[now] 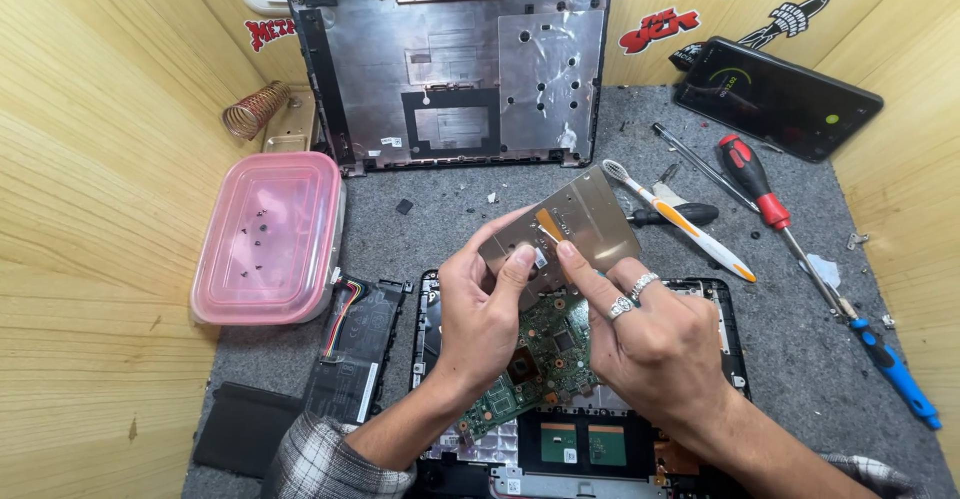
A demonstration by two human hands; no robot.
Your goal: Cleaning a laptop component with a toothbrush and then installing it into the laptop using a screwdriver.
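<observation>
Plate (pixel 575 221) of grey metal is pinched in both your hands, left hand (pixel 483 309) and right hand (pixel 650 334), above the green board (pixel 540 354) of the open laptop (pixel 725 309).

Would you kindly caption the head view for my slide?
Both hands, left hand and right hand, hold a metal plate above an opened laptop.

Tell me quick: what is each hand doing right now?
Left hand: closed on the metal plate, thumb and fingers pinching its lower edge.
Right hand: closed on the same plate, index fingertip pressing near its orange strip.
</observation>
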